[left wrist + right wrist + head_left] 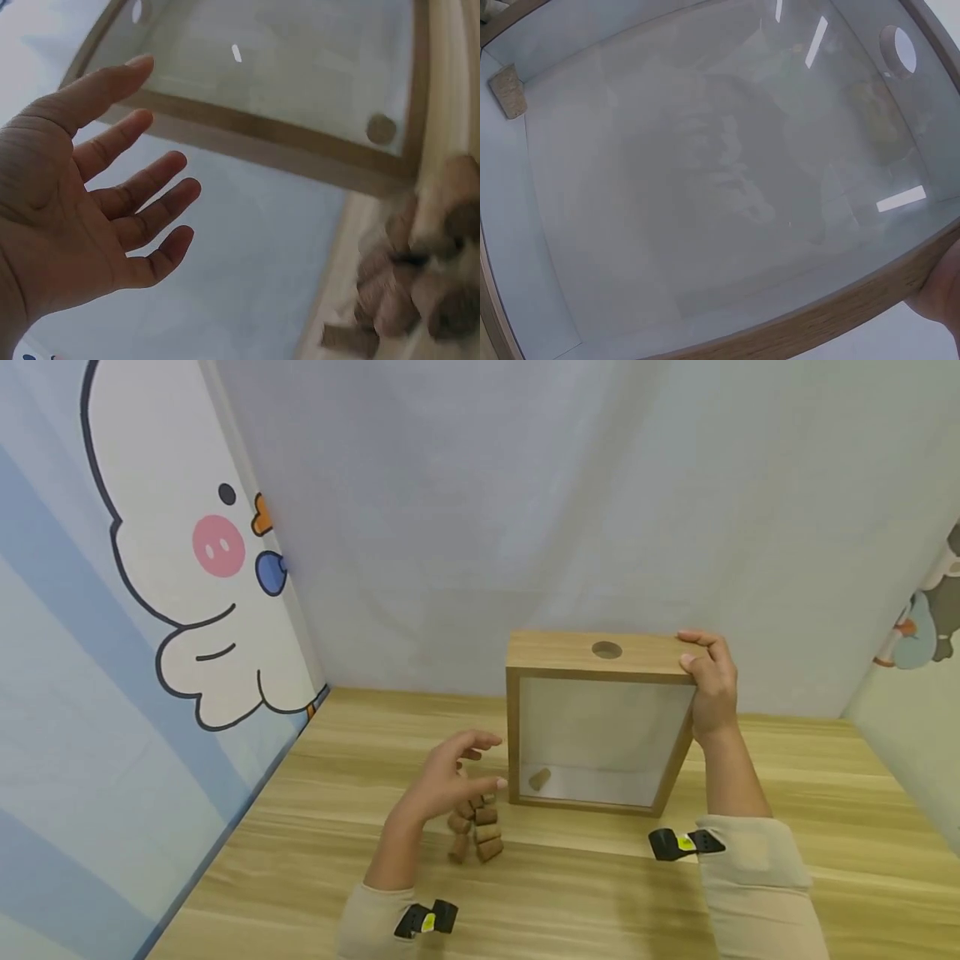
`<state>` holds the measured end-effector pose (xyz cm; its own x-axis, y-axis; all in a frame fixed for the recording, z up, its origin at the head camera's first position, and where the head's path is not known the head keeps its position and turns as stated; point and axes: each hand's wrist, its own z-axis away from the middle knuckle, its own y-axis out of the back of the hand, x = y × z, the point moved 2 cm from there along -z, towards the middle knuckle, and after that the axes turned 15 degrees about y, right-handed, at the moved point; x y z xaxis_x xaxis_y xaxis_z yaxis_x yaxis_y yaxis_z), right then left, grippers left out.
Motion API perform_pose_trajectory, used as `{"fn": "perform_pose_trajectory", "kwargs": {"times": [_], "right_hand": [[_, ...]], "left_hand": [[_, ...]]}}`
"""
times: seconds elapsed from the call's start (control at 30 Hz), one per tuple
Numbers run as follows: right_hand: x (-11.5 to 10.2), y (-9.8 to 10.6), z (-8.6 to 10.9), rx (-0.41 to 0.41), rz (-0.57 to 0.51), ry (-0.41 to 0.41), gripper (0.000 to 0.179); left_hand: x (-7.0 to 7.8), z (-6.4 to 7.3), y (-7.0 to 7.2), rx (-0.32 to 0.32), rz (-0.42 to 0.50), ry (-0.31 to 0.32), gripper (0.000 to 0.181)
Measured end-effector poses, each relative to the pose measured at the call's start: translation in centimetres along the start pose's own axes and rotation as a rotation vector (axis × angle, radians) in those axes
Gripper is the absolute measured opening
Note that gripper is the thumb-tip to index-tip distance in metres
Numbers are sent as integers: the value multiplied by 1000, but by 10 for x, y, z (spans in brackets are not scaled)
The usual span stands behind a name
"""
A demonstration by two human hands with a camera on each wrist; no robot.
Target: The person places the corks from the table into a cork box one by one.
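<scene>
A wooden frame box (570,653) with a clear front stands upright on the table, a round hole (607,650) in its top. Inside, at the lower left, lies one cork (539,778); the right wrist view shows this tapered cork (508,91) in a corner. My right hand (714,687) grips the box's upper right corner, thumb on the front edge and fingers over the top. Beside the box's left side, my left hand (448,779) is held with fingers spread and nothing in them. Below it lies a pile of corks (487,832), partly hidden by that hand.
The wood-grain table (600,893) reaches back to a pale curtain (420,527) close behind the box. A cloth with a cartoon figure (172,527) hangs along the left side. Black straps with small devices (431,920) sit on both sleeves.
</scene>
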<state>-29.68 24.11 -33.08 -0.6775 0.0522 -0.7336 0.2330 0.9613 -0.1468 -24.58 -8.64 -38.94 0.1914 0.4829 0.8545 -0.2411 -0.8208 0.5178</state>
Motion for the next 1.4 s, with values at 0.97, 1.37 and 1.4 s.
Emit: {"fn": "perform_pose_trajectory", "kwargs": {"times": [0.97, 1.37, 1.4], "right_hand": [[1, 3, 0, 24, -18, 42, 30], [2, 1, -1, 10, -22, 65, 30], [2, 1, -1, 6, -26, 67, 29]], "left_hand": [[-107, -4, 14, -7, -58, 230, 64], [-136, -14, 20, -42, 12, 291, 61], [-138, -15, 20, -42, 1, 290, 61]]}}
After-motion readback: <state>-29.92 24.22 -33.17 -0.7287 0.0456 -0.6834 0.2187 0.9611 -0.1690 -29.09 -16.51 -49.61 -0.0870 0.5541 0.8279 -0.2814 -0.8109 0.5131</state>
